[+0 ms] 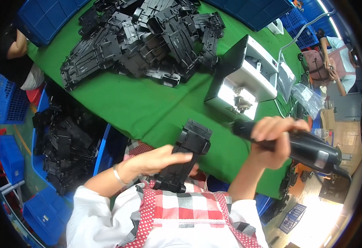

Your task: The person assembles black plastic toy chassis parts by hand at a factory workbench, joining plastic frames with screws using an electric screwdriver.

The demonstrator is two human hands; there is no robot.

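My left hand (160, 160) is closed around a long black plastic chassis (195, 134), held tilted in front of my checked apron. Its thumb lies across the middle of the part, and the fingers behind it are mostly hidden. In my right hand (274, 140) is a corded black electric screwdriver (313, 149), its fingers wrapped round the body. The tool's front end points left toward the chassis, apart from it; its tip is blurred. Just beyond the tool stands a white and black box-shaped device (261, 58) with a small metal mechanism on its front, resembling a screw feeder.
A heap of similar black chassis (135, 49) covers the far left of the green-covered table (160, 107). More black parts (67, 144) fill a blue bin at the left. Blue crates (44, 18) stand along the back. Clear plastic bags (308, 99) lie at the right. Two other people are nearby.
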